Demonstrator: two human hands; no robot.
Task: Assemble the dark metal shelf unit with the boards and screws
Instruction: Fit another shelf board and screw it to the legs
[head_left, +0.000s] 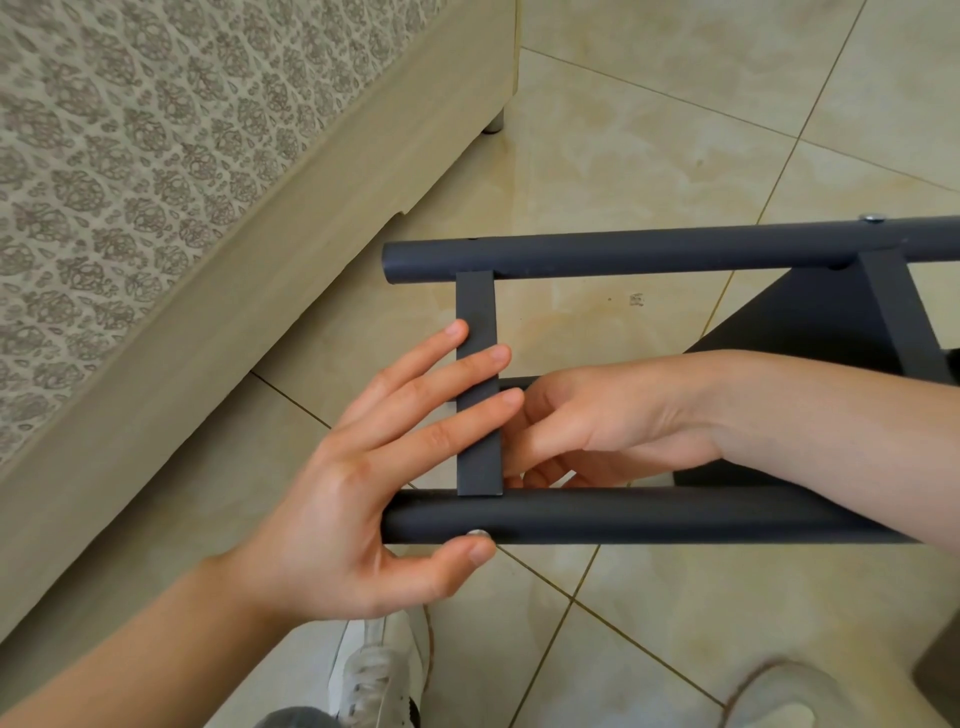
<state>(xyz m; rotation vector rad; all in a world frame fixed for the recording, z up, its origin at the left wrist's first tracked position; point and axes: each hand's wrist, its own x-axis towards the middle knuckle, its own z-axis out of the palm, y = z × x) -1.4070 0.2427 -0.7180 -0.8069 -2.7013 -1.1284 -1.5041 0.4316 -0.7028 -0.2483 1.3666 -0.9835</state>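
The shelf frame lies on its side just above the tiled floor (675, 130), beside a bed base (208, 291). It shows two round dark tubes, the far tube (623, 249) and the near tube (649, 517), joined by a flat crossbar (475, 306). A second strut (904, 317) and a dark board (810, 322) are further right.

The painted steel looks stiff and fairly light, and smooth enough to slip or roll in a loose hold. The tubes give the surest purchase. The thin crossbar is better braced flat than squeezed, since its edges look sharp.

The left hand (363, 499) is spread open, its fingers (467, 364) laid straight across the face of the crossbar. Its thumb (470, 552) presses the near tube right by a silver screw (476, 533), so it pins the joint rather than gripping it.

The right hand (597, 421) reaches in from the right, between the tubes. Its fingers curl toward the back of the crossbar, but their tips are hidden behind it, so whether they hold a nut, the bar or nothing cannot be told. Judging by this pose, the step is seating or tightening that near joint. Another screw head (872, 217) shows on the far tube. A white shoe (379, 670) stands below.
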